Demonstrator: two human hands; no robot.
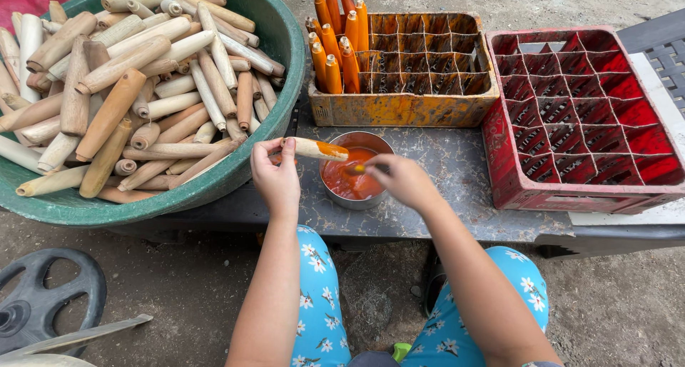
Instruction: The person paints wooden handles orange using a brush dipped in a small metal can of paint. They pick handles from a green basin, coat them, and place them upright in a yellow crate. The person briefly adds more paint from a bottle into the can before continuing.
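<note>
While seen from the head camera:
Left hand (275, 176): fingers closed on a stick (314, 148), tip orange, over the tin (354, 171).
Right hand (405, 179): closed on a brush (360, 168) in orange paint.
Basin (267, 60): bare sticks.
Orange crate (399, 110): painted sticks.
Red crate (571, 188): empty.

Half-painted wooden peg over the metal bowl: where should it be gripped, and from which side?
Probably by the bare wooden end of the half-painted wooden peg, coming from the green basin's side, where the left hand pinches it. It lies roughly level, and its other tip, over the round metal bowl of orange paint, is wet.
</note>
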